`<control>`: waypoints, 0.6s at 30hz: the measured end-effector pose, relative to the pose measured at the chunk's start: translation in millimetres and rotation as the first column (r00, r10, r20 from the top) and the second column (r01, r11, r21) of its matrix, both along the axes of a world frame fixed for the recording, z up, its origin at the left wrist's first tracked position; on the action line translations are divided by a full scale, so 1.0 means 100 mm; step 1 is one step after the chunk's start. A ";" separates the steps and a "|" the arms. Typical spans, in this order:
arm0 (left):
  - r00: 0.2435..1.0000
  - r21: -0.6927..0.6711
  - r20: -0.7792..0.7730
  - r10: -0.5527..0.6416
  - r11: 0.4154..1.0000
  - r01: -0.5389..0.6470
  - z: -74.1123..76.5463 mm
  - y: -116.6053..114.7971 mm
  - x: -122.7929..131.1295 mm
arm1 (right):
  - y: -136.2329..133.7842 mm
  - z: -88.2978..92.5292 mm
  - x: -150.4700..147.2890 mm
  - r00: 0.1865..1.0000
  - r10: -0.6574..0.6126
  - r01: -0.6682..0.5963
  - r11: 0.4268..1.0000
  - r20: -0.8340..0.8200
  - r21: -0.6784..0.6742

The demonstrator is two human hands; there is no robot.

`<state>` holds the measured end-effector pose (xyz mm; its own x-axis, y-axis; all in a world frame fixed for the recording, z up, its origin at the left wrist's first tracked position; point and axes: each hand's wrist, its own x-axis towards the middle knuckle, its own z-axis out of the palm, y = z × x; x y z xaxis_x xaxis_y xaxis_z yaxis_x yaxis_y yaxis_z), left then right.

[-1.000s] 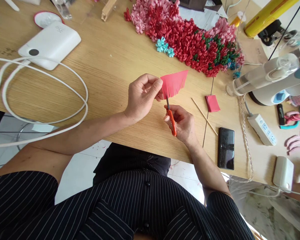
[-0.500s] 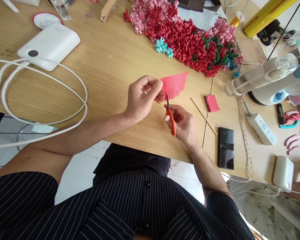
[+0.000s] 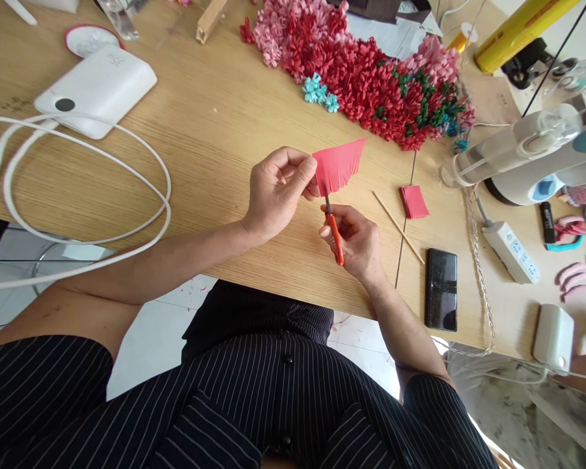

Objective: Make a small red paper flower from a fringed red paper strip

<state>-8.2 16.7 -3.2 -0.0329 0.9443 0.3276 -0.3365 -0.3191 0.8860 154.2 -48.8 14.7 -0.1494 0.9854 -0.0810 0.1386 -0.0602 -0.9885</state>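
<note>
Between the thumb and fingers of my left hand (image 3: 280, 189) is the left end of a red paper strip (image 3: 339, 161). Its lower edge is cut into a fringe of narrow slits, while the upper edge is uncut. My right hand (image 3: 356, 238) grips the orange handles of small scissors (image 3: 335, 238), whose blades point up at the fringe near my left fingertips. A stack of red paper pieces (image 3: 414, 202) lies to the right, and a thin wooden stick (image 3: 398, 227) rests between it and my right hand.
Many red, pink and green paper flowers (image 3: 361, 78) are heaped at the back. A black phone (image 3: 441, 290), a power strip (image 3: 510, 253) and a clear bottle (image 3: 512, 146) are on the right. A white power bank (image 3: 97, 91) with a looped cable (image 3: 163, 195) occupies the left.
The red paper strip has shifted slightly left and tilted a little. Both hands stay in nearly the same place, with the scissors still at the fringe.
</note>
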 end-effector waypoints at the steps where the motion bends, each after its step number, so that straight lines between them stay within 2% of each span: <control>1: 1.000 0.001 -0.012 0.000 1.000 0.000 -0.01 0.01 0.00 | 0.00 0.00 0.00 1.000 -0.001 0.001 1.000 0.000 -0.003; 6: 0.999 0.001 -0.047 0.001 1.000 0.000 -0.05 0.02 -0.01 | 0.00 0.00 0.00 1.000 -0.003 0.003 1.000 0.001 -0.010; 13: 0.999 0.023 0.020 -0.032 0.999 0.032 0.03 -0.04 0.02 | 0.01 -0.01 0.01 1.000 0.004 -0.004 1.000 -0.019 0.015; 18: 0.999 0.026 0.020 -0.038 0.999 0.037 0.03 -0.04 0.03 | 0.01 -0.02 0.01 1.000 0.003 -0.003 1.000 -0.021 0.009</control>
<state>-5.6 12.8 -0.5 -0.0046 0.9362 0.3514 -0.3662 -0.3286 0.8706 154.8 -47.9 13.2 -0.1537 0.9857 -0.0691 0.1184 -0.0511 -0.9916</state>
